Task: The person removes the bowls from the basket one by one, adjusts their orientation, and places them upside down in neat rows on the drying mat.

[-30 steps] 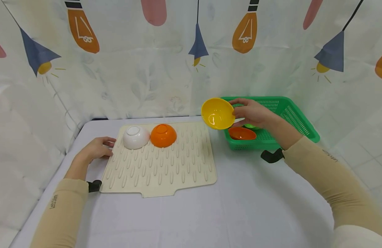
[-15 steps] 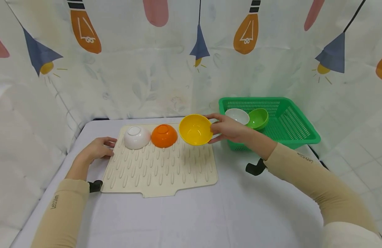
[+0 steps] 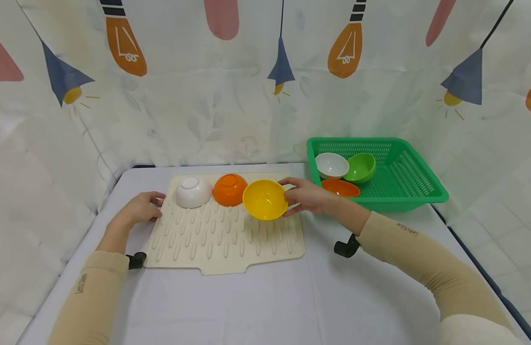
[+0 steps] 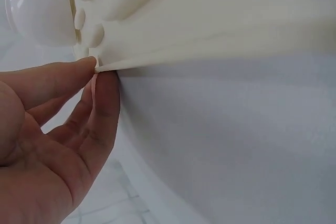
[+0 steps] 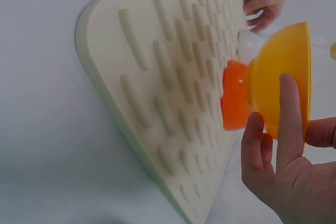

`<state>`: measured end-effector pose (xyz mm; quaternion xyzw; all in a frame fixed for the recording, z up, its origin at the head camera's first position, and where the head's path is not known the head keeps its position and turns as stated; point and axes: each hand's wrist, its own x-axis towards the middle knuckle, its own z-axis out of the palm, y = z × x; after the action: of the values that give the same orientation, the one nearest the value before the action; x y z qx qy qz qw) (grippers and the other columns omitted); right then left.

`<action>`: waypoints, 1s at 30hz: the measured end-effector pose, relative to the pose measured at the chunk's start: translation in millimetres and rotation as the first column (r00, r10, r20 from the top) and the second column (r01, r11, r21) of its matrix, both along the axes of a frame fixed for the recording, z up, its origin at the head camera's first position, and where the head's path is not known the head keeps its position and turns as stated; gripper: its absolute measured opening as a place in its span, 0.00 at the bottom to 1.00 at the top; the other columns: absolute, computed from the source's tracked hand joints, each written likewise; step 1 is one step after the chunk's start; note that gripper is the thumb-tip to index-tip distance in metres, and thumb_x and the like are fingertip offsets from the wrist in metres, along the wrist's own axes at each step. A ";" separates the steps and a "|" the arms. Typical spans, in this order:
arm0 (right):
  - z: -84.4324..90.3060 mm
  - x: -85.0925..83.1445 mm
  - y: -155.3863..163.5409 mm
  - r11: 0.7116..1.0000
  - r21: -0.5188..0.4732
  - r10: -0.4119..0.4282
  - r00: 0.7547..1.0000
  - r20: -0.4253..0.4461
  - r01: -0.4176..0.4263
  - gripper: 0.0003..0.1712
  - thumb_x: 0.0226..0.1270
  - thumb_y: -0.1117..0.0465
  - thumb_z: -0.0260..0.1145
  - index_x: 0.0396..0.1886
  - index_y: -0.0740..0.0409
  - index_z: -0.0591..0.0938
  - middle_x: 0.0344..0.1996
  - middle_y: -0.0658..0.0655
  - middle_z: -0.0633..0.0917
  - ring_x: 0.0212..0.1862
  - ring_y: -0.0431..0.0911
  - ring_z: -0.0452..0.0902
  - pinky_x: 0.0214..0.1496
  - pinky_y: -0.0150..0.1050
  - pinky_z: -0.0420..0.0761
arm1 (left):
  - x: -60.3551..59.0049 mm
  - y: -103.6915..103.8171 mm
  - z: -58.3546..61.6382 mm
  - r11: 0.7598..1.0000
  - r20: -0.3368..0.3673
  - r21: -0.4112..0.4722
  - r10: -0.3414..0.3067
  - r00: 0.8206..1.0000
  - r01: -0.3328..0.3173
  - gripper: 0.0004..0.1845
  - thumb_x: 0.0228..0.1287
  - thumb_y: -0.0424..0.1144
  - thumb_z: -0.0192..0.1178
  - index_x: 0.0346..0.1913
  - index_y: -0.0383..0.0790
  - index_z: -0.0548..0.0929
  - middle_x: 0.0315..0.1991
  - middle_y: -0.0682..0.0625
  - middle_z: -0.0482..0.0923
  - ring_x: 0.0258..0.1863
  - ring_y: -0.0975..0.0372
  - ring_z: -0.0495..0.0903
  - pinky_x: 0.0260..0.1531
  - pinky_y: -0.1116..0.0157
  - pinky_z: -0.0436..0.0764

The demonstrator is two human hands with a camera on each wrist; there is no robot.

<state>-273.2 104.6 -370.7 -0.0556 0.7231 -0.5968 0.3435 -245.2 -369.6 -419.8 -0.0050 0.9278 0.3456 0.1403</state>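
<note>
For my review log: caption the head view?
Right hand holds yellow bowl over drying mat; left hand grips its edge.

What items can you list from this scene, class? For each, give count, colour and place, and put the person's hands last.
Ribbed rubber drying mat: one, cream, on the table.
Upturned white plastic bowl: one, mat's far left.
Upturned orange plastic bowl: one, beside it.
Yellow plastic bowl: one, tilted over the mat.
Green plastic mesh basket: one, at right.
Bowls in the basket: white, green, orange.
Printed curtain: behind.
Left hand: pinches the mat's edge.
Right hand: holds the yellow bowl.
</note>
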 end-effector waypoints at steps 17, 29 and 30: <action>-10.1 3.1 -1.4 1.000 0.004 -0.027 0.999 0.020 0.027 0.32 0.74 0.68 0.57 0.76 0.55 0.64 0.61 0.65 0.76 0.53 0.57 0.81 0.52 0.48 0.86 | 26.9 72.8 62.0 0.990 -0.141 0.129 -0.033 0.990 0.052 0.28 0.79 0.49 0.56 0.69 0.29 0.72 0.59 0.32 0.75 0.51 0.43 0.80 0.47 0.55 0.86; -18.0 7.1 1.3 0.998 -0.024 -0.051 0.998 0.034 0.052 0.32 0.74 0.69 0.56 0.75 0.54 0.65 0.62 0.65 0.76 0.54 0.58 0.81 0.52 0.49 0.86 | 34.4 161.2 44.5 0.782 0.094 0.615 -0.202 0.975 0.102 0.31 0.81 0.45 0.54 0.77 0.34 0.60 0.70 0.28 0.62 0.65 0.35 0.69 0.50 0.51 0.85; -18.6 7.6 1.7 0.998 -0.025 -0.051 0.998 0.035 0.052 0.32 0.74 0.69 0.57 0.75 0.54 0.65 0.62 0.65 0.76 0.54 0.57 0.81 0.52 0.49 0.86 | 34.5 166.5 42.0 0.770 0.113 0.632 -0.199 0.973 0.084 0.32 0.81 0.45 0.53 0.77 0.34 0.58 0.70 0.28 0.62 0.66 0.35 0.68 0.50 0.51 0.85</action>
<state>-265.6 106.3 -389.4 -0.0311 0.7105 -0.6155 0.3397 -210.7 -203.1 -377.8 0.0818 0.7432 0.6193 0.2398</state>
